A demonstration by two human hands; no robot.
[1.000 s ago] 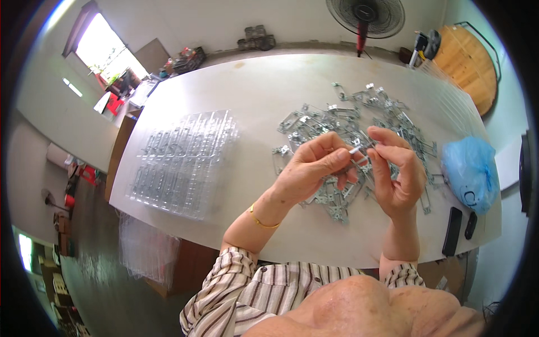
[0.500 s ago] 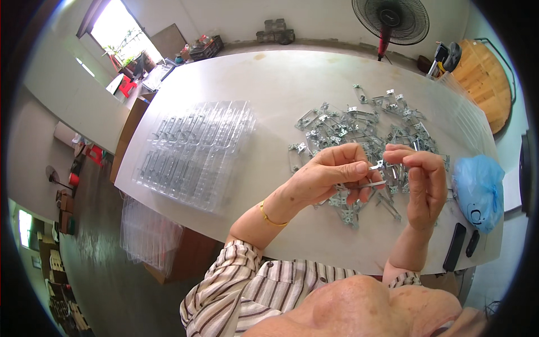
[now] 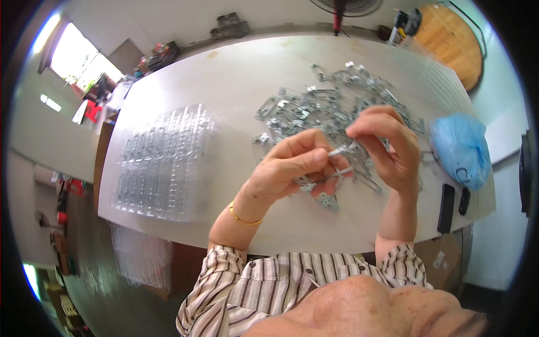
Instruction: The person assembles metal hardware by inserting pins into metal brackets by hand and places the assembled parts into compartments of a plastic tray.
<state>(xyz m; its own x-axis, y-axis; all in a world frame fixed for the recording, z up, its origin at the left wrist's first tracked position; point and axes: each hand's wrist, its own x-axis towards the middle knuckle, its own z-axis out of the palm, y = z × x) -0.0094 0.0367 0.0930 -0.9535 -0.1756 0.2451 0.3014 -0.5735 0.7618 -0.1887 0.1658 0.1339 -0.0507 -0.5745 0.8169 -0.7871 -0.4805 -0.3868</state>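
Observation:
My left hand (image 3: pixel 295 165) is closed in a pinch on a small silvery metal bracket (image 3: pixel 338 150) with flat arms that stick out past the fingertips. Close to its right, my right hand (image 3: pixel 390 147) has its fingers bent over and the thumb apart from them. I see nothing held in it, though it is slightly blurred. Both hands are over the near side of a loose pile of similar metal brackets (image 3: pixel 303 106), partly hiding it. At the left of the table stands a clear plastic compartment tray (image 3: pixel 193 151) with metal parts in its slots.
A blue plastic bag (image 3: pixel 460 151) sits at the right of the white table (image 3: pixel 236 73), with a black phone-like object (image 3: pixel 446 208) and a smaller black item (image 3: pixel 464 201) nearer. More clear trays (image 3: pixel 140 255) are stacked below the table's left edge. A fan (image 3: pixel 348 7) stands behind.
The whole view has shifted, so the table lies further left and up. My right hand's fingers have curled down more toward the bracket, which my left hand still holds.

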